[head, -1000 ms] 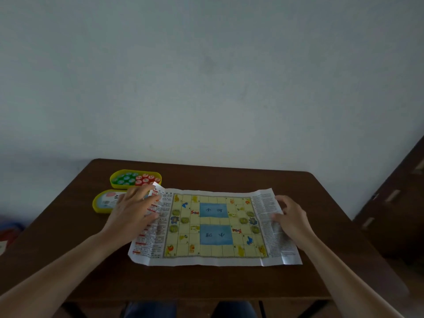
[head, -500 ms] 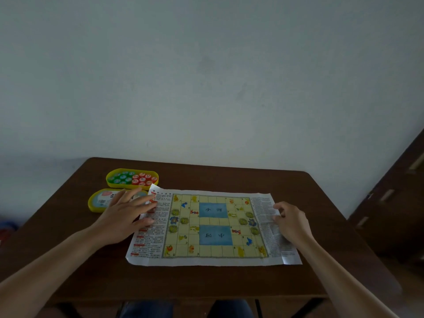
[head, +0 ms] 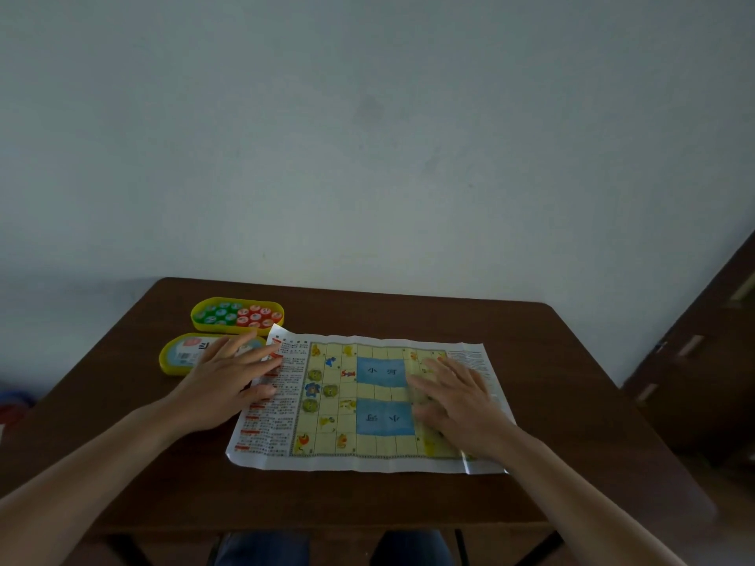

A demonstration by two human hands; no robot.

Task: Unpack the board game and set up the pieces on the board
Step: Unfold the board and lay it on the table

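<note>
Here we have both hands spread flat on the paper game board (head: 367, 406), which lies unfolded on the brown table (head: 408, 496). Our left hand (head: 228, 386) rests palm down, fingers loose and apart, over the board's left margin of printed text; its fingertips (head: 274, 358) touch the paper and it grips nothing. Our right hand (head: 457, 402) also lies palm down and splayed, covering the yellow squares on the right part of the grid, with nothing held in it. It looks slightly blurred. Between our hands show the two blue rectangles (head: 383, 396) at the middle of the board, one beyond the other. The board's far left corner (head: 278, 331), just past our left fingertips, curls up off the table.

Beyond our left hand sits a yellow tray (head: 237, 316) holding round green pieces (head: 216, 313) on its left side and red pieces (head: 255, 315) on its right. Nearer, partly hidden beneath our left fingers, lies the yellow lid (head: 184, 355) with a pale label on top; it is just beside the tray, and whether they touch we cannot tell. No pieces stand on the board yet.
</note>
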